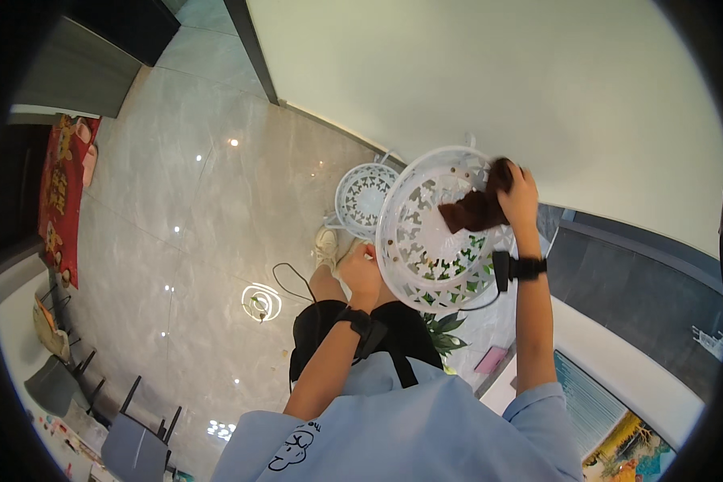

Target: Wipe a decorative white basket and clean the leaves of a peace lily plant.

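A round white plastic rack tier with a cut-out lattice base is in front of me, tilted, with a few small brown specks on its rim. My left hand is at its left edge; the fingers are curled against the rim, and their hold is partly hidden. My right hand grips a dark brown cloth at the tier's right side, and the cloth hangs over the inside. A smaller-looking white lattice tier stands lower down, near my shoes and the wall. Black bands with devices are on both wrists.
Green plant leaves show below the tier. A pink flat object lies at the lower right. A pale wall panel rises ahead. Grey chairs stand lower left, and a red mat lies far left on the tiled floor.
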A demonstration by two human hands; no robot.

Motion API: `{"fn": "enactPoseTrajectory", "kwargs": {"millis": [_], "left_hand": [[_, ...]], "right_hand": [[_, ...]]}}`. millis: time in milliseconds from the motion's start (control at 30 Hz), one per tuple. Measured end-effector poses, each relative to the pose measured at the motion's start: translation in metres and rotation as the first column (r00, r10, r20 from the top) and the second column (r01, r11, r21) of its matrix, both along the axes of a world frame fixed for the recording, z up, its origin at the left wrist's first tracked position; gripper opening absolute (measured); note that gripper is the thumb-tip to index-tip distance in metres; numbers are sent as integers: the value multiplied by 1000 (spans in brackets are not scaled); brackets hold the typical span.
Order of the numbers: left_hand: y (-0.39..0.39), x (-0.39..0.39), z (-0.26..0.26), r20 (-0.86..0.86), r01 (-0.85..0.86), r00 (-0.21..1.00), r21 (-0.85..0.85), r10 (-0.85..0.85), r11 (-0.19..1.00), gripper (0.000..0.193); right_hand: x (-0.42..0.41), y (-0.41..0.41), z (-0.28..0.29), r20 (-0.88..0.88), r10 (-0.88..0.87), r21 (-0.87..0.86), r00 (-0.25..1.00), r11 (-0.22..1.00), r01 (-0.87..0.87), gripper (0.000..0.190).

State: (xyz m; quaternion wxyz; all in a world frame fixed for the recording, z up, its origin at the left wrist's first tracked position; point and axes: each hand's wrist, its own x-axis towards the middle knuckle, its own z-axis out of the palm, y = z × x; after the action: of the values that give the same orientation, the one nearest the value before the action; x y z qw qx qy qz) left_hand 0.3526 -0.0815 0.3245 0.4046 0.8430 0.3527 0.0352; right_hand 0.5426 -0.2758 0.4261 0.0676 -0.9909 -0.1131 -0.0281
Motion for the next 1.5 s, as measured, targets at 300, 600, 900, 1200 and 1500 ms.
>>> {"fn": "enactPoseTrajectory", "kwargs": {"millis": [300,600,900,1200,1500], "left_hand": [[9,9,16,-109,32,993,-87,-41,996,14],[-5,1,1,-126,29,992,30,-25,999,18],[-6,1,0,-26,-79,996,164,84,983,15],[-4,3,-5,35,-107,994,182,102,978,12],[-6,8,3,-27,-72,997,116,75,991,9]], "right_hand": [[-15,130,-19,21,579,111,815,809,-577,29],[15,39,-27,-46,152,126,987,981,-145,43],[-38,-86,-20,-215,-216,37,952,973,229,39],[-131,-89,-17,-247,-509,181,824,811,556,36],[-202,-59,-13,-359,-640,45,679,715,697,41]]}}
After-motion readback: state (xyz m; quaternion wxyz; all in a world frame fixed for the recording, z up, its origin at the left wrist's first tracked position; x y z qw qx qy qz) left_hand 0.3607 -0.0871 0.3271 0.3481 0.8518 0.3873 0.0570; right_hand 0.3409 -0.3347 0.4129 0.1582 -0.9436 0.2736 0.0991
